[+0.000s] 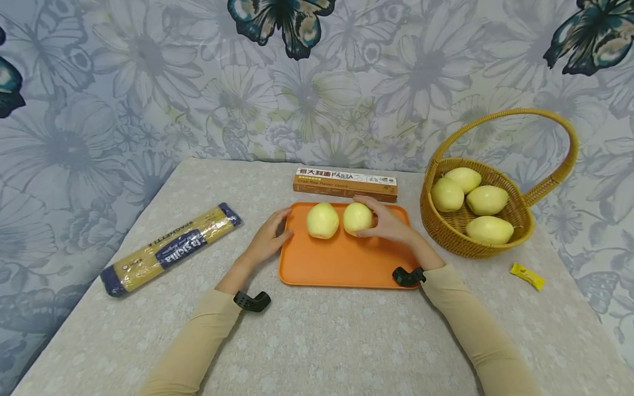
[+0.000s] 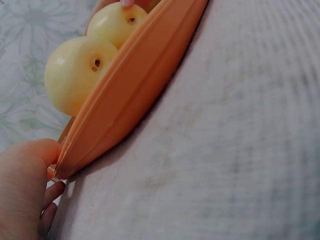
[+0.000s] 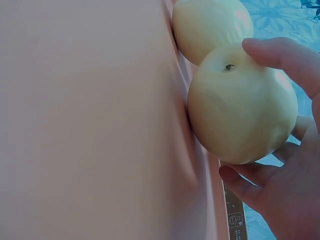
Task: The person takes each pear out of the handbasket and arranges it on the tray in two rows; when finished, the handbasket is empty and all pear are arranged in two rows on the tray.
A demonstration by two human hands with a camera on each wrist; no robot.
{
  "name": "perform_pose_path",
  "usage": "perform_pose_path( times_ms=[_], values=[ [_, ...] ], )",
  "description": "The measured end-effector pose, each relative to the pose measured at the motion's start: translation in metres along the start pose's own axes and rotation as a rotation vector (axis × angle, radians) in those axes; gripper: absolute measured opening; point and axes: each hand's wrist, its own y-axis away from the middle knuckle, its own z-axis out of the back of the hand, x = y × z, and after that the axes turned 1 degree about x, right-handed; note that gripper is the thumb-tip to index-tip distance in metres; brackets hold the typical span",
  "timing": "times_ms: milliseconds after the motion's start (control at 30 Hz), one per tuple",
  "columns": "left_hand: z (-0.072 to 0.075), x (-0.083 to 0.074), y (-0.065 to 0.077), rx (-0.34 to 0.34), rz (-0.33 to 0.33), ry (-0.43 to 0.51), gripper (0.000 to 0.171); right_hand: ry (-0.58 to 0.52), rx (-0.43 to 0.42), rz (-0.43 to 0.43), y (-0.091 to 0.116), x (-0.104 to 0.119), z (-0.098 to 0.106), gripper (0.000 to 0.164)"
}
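I have the left hand point(image 1: 267, 236) pinching the orange tray point(image 1: 317, 269) at its left edge. Toward the far edge, the right hand point(image 1: 388, 221) curls round a pale fruit point(image 1: 355, 219), probably firm, weighty, smooth, easily bruised; I'd cup its sides. A second fruit point(image 1: 322, 220) sits between it and the left hand.

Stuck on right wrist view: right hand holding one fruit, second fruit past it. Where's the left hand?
Observer: Head view shows the left hand touching the left edge of the orange tray.
Operator: Any fruit besides my two?
Observer: Yes, four more pale yellow fruits, all inside the wicker basket to the right of the tray.
Operator: Anything on the tray's other side?
Observer: A spaghetti pack, lying at a slant on the table to the left, apart from the left hand.
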Motion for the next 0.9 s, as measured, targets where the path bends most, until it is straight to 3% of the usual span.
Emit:
perform_pose_path(
  times_ms=[900],
  values=[
    [-0.0009,0.0025,-0.0014,0.004,0.007,0.009,0.056,-0.011,0.02,0.075,0.0027,0.005,0.003,0.081]
  ],
)
